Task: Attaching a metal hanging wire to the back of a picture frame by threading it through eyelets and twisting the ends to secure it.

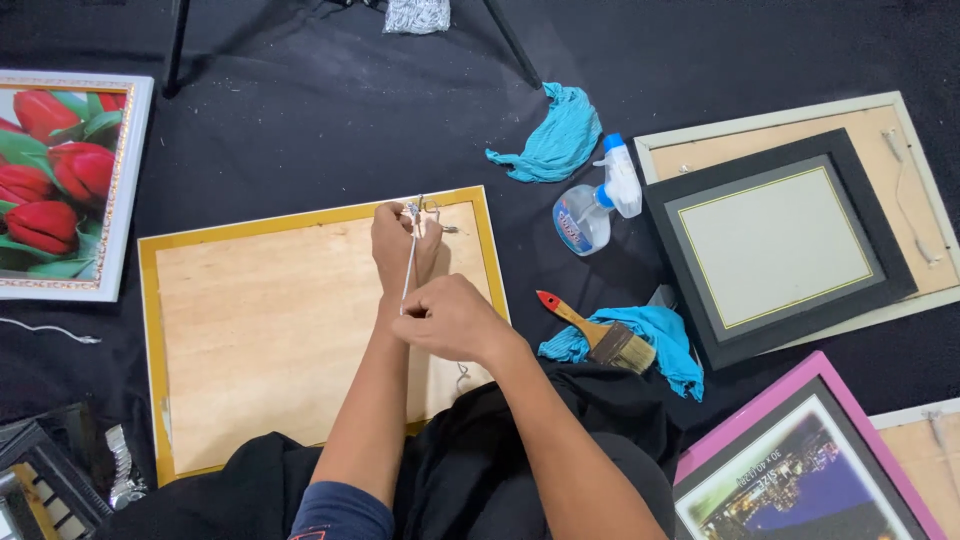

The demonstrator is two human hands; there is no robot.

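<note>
A gold-edged picture frame (150, 330) lies face down on black cloth, its plywood backing up. My left hand (398, 243) rests on the backing near the frame's top edge, fingers pinching a white cord (409, 268) at a small metal hook (447, 229). My right hand (452, 320) sits just below, gripping the lower end of the same cord and holding it taut. A second metal hook (463, 376) shows on the backing beneath my right wrist.
A spray bottle (597, 200), two teal cloths (556, 135) (668, 340) and a red-handled paintbrush (597, 332) lie to the right. Black frame (775, 245), pink frame (800, 460) and tulip picture (60, 180) surround the work. Tripod legs (178, 45) stand behind.
</note>
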